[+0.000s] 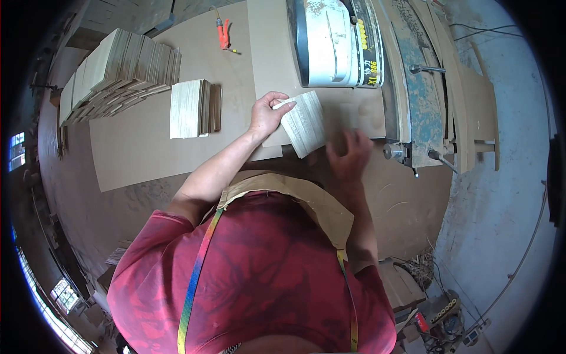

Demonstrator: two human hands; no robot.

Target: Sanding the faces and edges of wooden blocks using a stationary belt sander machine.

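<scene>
My left hand [272,113] pinches a pale, square wooden panel [303,124] at its left edge, thumb on top. The panel is tilted and has light streaks running along its face. To the right of it, my right hand [352,154] is smeared by motion, and I cannot tell whether it holds anything. A brownish blur lies between this hand and the panel. Left of my left hand stands a small row of similar panels [190,110], set on edge against each other.
A larger stack of wooden panels [127,62] stands at the far left. A white bucket [330,44] lies at the back of the brown work surface [135,156]. An orange-red air blow gun [223,34] rests behind the small row. A worn blue machine bed [421,88] with metal handles is at the right.
</scene>
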